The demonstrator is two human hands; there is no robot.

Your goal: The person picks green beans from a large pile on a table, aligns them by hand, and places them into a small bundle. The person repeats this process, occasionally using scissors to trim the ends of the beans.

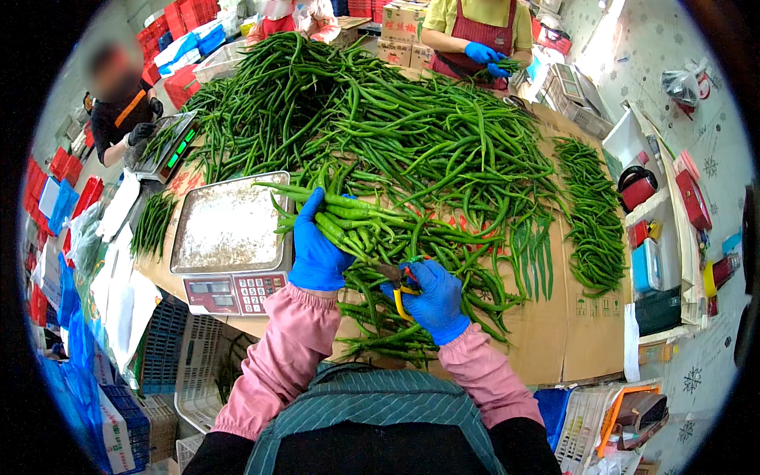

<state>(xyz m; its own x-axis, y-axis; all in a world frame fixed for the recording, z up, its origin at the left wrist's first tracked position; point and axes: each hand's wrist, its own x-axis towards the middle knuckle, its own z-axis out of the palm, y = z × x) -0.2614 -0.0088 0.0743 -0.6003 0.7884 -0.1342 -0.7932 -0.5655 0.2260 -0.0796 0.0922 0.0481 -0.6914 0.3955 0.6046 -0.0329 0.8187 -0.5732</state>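
Note:
My left hand, in a blue glove, grips a bunch of long green chili peppers by the stem end. My right hand, gloved alike, holds scissors with yellow-and-red handles. The scissor blades are at the stems of the bunch; whether they touch them I cannot tell. Just left of my left hand stands a digital scale with a bare, stained metal pan. Loose chilies lie under and around both hands, and a large heap rises beyond them.
A neat row of chilies lies along the right of the cardboard-covered table. A small bundle rests at the left edge. Across the table, a person's blue-gloved hands hold chilies. A dark-gloved person works at another scale. Plastic crates stand below left.

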